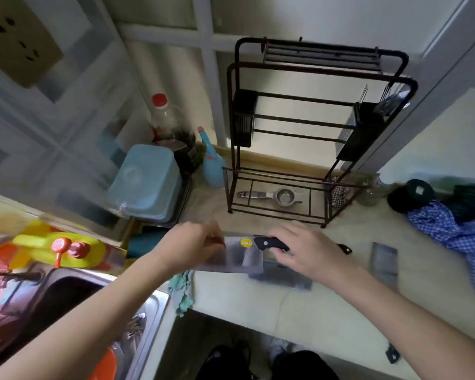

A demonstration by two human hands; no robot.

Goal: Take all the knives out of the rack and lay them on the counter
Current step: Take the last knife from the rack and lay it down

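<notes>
Both hands on one cleaver (232,256) above the tabletop (313,305): right hand (296,249) wraps its handle, left hand (195,244) pinches the blade's far edge. Rack (313,127) stands just behind.

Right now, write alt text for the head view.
Two hands hold a cleaver low over the counter: the right hand grips its black handle, the left hand pinches the blade's far end. Other knives lie alongside; behind stands a black rack.
</notes>
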